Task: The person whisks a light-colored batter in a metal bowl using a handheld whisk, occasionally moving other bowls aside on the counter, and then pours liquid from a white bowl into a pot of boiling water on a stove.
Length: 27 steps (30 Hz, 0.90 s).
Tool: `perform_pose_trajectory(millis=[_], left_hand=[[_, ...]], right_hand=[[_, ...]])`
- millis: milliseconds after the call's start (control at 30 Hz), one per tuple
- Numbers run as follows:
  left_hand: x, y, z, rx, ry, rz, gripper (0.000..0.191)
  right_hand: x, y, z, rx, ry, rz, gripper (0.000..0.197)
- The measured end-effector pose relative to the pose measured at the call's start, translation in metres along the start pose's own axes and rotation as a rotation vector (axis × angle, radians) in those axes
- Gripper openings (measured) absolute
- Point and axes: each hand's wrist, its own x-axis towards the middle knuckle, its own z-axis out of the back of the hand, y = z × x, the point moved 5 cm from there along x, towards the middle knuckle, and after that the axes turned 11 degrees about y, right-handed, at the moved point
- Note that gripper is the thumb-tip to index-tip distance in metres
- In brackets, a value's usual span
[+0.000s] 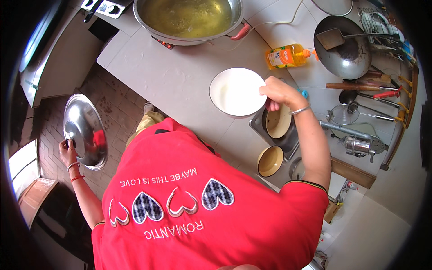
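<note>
My left hand point(68, 154) grips the dark knob of a shiny metal pot lid point(88, 121), which hangs tilted over the floor at the left. In my right hand point(281, 92), a white bowl point(236, 91) with a thin dark rim is pinched at its edge, above the counter. The bowl's inside faces up and looks bright, so its contents cannot be made out. Beyond it stands a wide metal pot point(189, 39) of yellowish, bubbling liquid, with a red-covered handle point(241, 32) showing.
An orange bottle of dish soap point(287, 56) lies in view near a hanging wok point(342, 57) with a spatula point(330, 38). Cream enamel basins point(271, 161) point(279, 123) are by the metal sink point(292, 145). Several utensils hang on the tiled wall. Brick-patterned floor point(111, 101) shows below the counter edge.
</note>
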Motion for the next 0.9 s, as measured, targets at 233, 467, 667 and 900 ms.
perform_pose_trajectory(millis=[233,467,667,900], left_hand=[[0.013,0.029,-0.008,-0.013,0.029,0.094,0.036],[0.041,0.032,-0.015,-0.003,0.07,0.012,0.035],[0.048,0.024,0.004,-0.08,0.019,-0.105,0.036],[0.059,0.031,-0.002,-0.07,-0.036,-0.163,0.036]], right_hand=[[-0.09,0.073,0.006,-0.154,-0.099,-0.032,0.03],[-0.148,0.147,0.004,-0.374,-0.107,-0.064,0.034],[-0.156,0.15,-0.009,-0.067,0.032,0.055,0.026],[-0.014,0.06,-0.067,0.363,-0.071,0.249,0.024]])
